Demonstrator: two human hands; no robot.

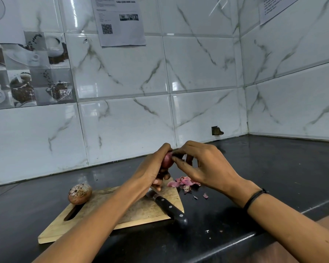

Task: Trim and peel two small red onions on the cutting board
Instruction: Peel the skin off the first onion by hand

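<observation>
My left hand [152,169] grips a small red onion [167,160] and holds it up above the far right corner of the wooden cutting board [106,215]. My right hand [203,166] pinches the onion's top with thumb and fingertips. A second onion [79,193], still in its dry brown skin, sits at the board's left end beside the handle slot. A black-handled knife [169,207] lies on the board's right side, its blade partly hidden under my left hand.
Pink onion peels [184,182] lie on the black countertop [273,168] just right of the board, with a few small scraps nearer me. White marble-look tiled walls meet in a corner at the back right. The counter's front edge runs under my right forearm.
</observation>
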